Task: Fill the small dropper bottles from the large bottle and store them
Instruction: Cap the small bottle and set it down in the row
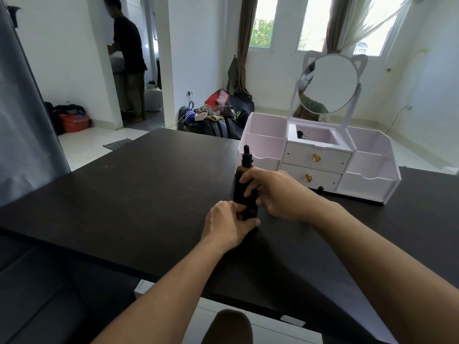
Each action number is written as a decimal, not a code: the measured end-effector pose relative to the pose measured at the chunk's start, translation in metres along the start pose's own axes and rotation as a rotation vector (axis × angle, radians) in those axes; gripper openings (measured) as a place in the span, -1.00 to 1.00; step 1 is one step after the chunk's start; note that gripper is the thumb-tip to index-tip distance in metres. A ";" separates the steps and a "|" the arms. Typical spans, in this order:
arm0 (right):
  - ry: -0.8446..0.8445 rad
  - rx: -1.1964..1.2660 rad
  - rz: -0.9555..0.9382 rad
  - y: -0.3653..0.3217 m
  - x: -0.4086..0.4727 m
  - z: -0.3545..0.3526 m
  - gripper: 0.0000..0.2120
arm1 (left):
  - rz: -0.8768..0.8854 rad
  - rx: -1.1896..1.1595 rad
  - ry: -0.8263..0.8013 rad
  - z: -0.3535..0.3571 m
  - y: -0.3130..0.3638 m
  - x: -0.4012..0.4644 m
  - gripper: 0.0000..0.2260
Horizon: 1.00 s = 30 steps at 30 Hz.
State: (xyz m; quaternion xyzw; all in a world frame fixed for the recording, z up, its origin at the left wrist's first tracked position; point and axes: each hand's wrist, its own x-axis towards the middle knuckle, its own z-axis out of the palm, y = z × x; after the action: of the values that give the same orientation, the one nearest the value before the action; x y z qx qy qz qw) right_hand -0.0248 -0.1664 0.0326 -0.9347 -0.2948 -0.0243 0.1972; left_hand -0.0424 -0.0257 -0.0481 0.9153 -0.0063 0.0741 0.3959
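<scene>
The large bottle stands upright on the dark surface, dropper cap on, the right hand curled round its body. Just below, the left hand pinches a small dropper bottle. Best to steady both upright before uncapping. The white organiser waits beyond the right hand.

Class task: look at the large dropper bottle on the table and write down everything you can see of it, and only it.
The large dropper bottle stands upright on the dark table, just in front of the white organiser's left end. Its body looks like dark amber glass, and a black dropper cap with a narrow rubber bulb is still on top. The right hand wraps fingers around its body from the right. The left hand grips a smaller dark bottle right at its base, hiding the lower part. Any label or fill level cannot be made out.
</scene>
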 end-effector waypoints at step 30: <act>0.075 -0.049 -0.019 0.004 -0.006 0.010 -0.53 | -0.057 -0.062 -0.004 -0.001 0.004 -0.002 -0.53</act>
State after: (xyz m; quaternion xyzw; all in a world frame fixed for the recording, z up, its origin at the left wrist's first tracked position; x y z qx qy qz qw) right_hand -0.0278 -0.1688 0.0207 -0.9348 -0.2953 -0.0682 0.1850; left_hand -0.0445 -0.0276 -0.0446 0.9025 0.0166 0.0610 0.4260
